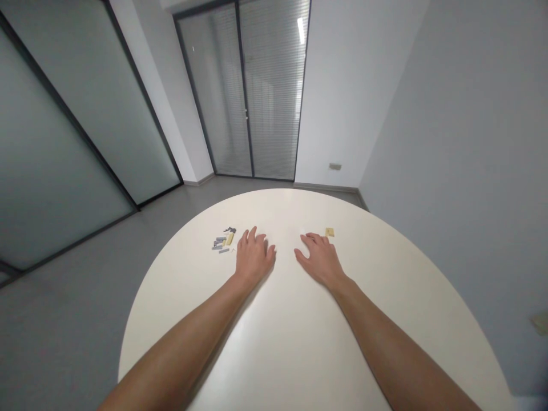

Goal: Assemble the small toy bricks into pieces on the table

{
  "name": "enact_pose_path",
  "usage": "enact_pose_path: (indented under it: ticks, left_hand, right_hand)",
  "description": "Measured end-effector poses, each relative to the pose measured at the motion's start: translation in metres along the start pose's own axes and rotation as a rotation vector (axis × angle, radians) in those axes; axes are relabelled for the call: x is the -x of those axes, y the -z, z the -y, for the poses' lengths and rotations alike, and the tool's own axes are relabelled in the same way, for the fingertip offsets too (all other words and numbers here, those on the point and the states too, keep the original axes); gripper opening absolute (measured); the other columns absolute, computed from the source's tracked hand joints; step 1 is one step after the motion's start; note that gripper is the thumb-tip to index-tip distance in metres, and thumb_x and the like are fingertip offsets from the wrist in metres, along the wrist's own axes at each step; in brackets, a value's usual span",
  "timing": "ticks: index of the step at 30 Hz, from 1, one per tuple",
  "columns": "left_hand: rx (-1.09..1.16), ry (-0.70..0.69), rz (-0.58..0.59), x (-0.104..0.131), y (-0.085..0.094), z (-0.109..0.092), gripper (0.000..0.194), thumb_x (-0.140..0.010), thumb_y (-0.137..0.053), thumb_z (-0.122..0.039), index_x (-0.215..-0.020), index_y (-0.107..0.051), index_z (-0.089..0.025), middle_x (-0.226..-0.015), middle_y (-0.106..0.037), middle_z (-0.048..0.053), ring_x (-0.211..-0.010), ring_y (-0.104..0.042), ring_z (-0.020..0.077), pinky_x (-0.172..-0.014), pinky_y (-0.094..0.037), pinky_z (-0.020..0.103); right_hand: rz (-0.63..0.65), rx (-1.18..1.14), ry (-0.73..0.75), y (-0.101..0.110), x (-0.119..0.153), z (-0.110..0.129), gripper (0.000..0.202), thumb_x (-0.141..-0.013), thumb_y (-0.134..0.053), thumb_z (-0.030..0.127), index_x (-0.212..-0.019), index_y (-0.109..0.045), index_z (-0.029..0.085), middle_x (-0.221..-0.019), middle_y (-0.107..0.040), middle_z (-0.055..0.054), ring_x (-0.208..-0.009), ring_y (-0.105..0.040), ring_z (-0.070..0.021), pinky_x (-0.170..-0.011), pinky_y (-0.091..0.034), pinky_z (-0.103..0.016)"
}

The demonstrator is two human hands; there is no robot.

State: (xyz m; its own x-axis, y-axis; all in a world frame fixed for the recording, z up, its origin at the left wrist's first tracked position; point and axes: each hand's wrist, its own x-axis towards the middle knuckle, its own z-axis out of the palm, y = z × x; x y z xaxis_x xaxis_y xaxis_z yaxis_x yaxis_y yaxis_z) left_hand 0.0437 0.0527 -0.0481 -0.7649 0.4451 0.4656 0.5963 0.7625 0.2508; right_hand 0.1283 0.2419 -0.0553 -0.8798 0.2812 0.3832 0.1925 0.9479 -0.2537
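Small pieces (pixel 230 239), grey, yellow and dark, lie loosely clustered.

Worktop (pixel 274 354): smooth, hard-looking, low gloss; a soft pale sheen lies across the near half, possibly laminate. Grey pieces (pixel 224 250): plastic-looking, sheen too small to judge. Yellow piece on the right (pixel 329 232): likewise plastic in look. Dark bits (pixel 232 230): material unresolved at this scale. Side panels (pixel 107 103): frosted glass, satin, cloudy. Double door (pixel 274 103): clear glass, glossy, with a bright streak reflected; slatted blind visible through it. Wall (pixel 351 74): matt, smooth, paint-like. Floor (pixel 64 319): smooth, dull, faint sheen.
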Motion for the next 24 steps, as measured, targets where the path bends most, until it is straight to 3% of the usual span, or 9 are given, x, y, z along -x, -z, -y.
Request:
enact_pose_path:
  ticks: [4,10,15,24]
  left_hand:
    - [-0.084,0.103,-0.017,-0.002,-0.001,0.008,0.054,-0.093,-0.049,-0.046,-0.134,-0.057,-0.011,-0.156,-0.038,0.021,-0.145,-0.030,0.0430,-0.117,-0.028,0.058]
    - [-0.163,0.229,-0.010,-0.011,-0.004,0.030,0.061,-0.094,-0.044,-0.051,-0.137,-0.053,-0.009,-0.154,-0.039,0.024,-0.144,-0.033,0.0429,-0.116,-0.026,0.060]
    - [-0.205,0.192,-0.006,-0.015,-0.008,0.041,0.060,-0.096,-0.040,-0.048,-0.137,-0.053,-0.007,-0.146,-0.050,0.025,-0.142,-0.038,0.0383,-0.118,-0.022,0.059]
    - [-0.146,0.109,-0.008,-0.012,-0.001,0.029,0.054,-0.097,-0.039,-0.044,-0.135,-0.053,-0.008,-0.138,-0.058,0.022,-0.136,-0.046,0.0358,-0.118,-0.023,0.057]
  right_hand:
    - [0.003,-0.004,0.003,0.002,0.004,0.001,0.043,-0.092,-0.054,0.042,-0.129,-0.062,0.020,-0.137,-0.058,-0.013,-0.120,-0.052,-0.0328,-0.096,-0.043,-0.048]
    - [0.009,-0.027,0.008,0.002,0.006,0.000,0.043,-0.092,-0.054,0.042,-0.128,-0.061,0.020,-0.136,-0.058,-0.014,-0.122,-0.052,-0.0325,-0.097,-0.042,-0.048]
    - [0.019,-0.024,-0.003,0.002,0.006,0.001,0.044,-0.092,-0.055,0.043,-0.129,-0.061,0.020,-0.137,-0.058,-0.013,-0.123,-0.051,-0.0321,-0.098,-0.041,-0.048]
    - [0.015,-0.031,0.002,0.003,0.006,0.001,0.042,-0.092,-0.055,0.042,-0.127,-0.062,0.020,-0.136,-0.059,-0.013,-0.122,-0.051,-0.0318,-0.098,-0.041,-0.048]
